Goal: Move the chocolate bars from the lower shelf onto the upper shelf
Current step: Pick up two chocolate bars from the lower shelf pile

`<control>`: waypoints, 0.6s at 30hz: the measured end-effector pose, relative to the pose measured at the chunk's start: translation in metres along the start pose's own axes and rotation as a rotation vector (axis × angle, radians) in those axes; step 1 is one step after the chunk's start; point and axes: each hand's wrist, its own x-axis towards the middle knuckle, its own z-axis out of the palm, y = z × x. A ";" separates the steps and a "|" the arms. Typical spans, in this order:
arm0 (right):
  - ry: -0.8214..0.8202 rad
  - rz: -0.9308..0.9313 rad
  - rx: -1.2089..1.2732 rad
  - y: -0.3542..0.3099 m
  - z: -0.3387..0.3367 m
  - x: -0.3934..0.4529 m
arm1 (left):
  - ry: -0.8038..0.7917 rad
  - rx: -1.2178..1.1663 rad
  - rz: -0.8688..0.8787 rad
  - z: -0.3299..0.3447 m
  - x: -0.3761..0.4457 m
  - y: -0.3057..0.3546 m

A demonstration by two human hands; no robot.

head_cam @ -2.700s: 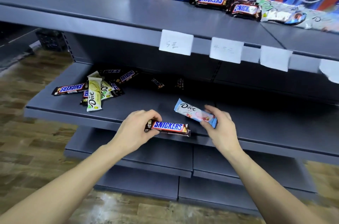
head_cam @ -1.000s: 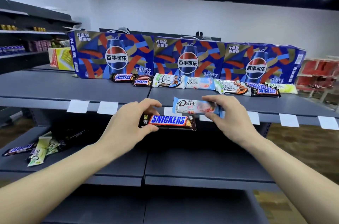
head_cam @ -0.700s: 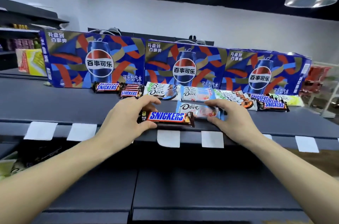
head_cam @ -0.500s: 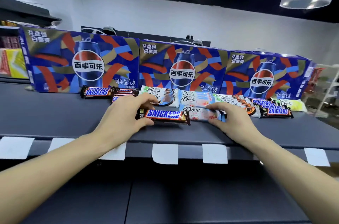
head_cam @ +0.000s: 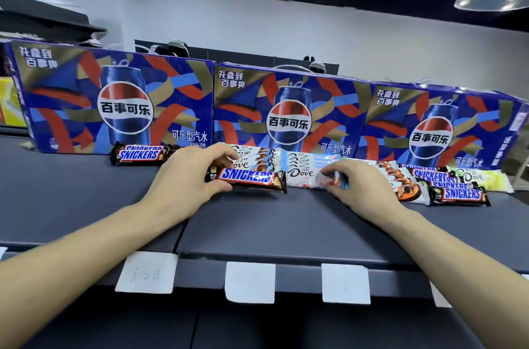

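Note:
My left hand grips a brown Snickers bar by its left end, just above the grey upper shelf. My right hand pinches the right end of a pale blue-and-white Dove bar, held low over the shelf beside the Snickers. Behind them a row of bars lies along the shelf: Snickers bars at the left, white Dove bars in the middle, more Snickers at the right. The lower shelf is out of view.
Three blue Pepsi cartons stand along the back of the upper shelf behind the bars. White price labels hang on the shelf's front edge. A yellow-green Dove bar lies at the far right.
Both hands rose from the lower shelf with their bars and moved forward over the upper shelf, closer to the row of bars. The view tilted up.

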 end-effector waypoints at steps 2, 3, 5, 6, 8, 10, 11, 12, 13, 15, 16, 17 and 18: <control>-0.006 0.011 -0.002 0.001 0.001 0.005 | 0.001 0.002 -0.004 0.002 0.002 -0.001; -0.015 0.019 -0.006 0.000 0.002 0.007 | 0.003 0.002 -0.006 0.003 0.003 -0.002; -0.031 0.027 -0.020 0.000 0.002 0.010 | 0.003 0.009 -0.009 0.004 0.003 -0.002; -0.035 0.026 -0.026 -0.001 0.001 0.012 | 0.002 0.017 -0.010 0.004 0.003 -0.002; -0.034 0.025 -0.024 -0.003 0.001 0.013 | 0.002 0.027 -0.016 0.003 0.002 -0.004; -0.026 0.030 -0.008 -0.005 0.001 0.013 | 0.003 0.034 -0.028 0.001 0.000 -0.008; -0.021 0.030 0.003 -0.006 0.002 0.013 | 0.005 0.041 -0.031 0.000 -0.001 -0.009; -0.017 0.028 0.015 -0.008 0.002 0.012 | 0.007 0.047 -0.032 -0.001 -0.001 -0.009; -0.012 0.023 0.028 -0.009 0.003 0.012 | 0.008 0.048 -0.029 -0.001 -0.001 -0.009; -0.007 0.014 0.047 -0.012 0.002 0.011 | -0.001 0.032 -0.020 0.000 -0.001 -0.005; -0.010 0.014 0.053 -0.013 0.002 0.010 | -0.002 0.023 -0.013 0.002 0.000 -0.002; -0.015 0.015 0.060 -0.013 0.001 0.009 | 0.002 0.012 -0.005 0.004 0.001 0.002; -0.020 0.019 0.071 -0.013 -0.001 0.008 | 0.005 -0.001 0.002 0.006 0.002 0.007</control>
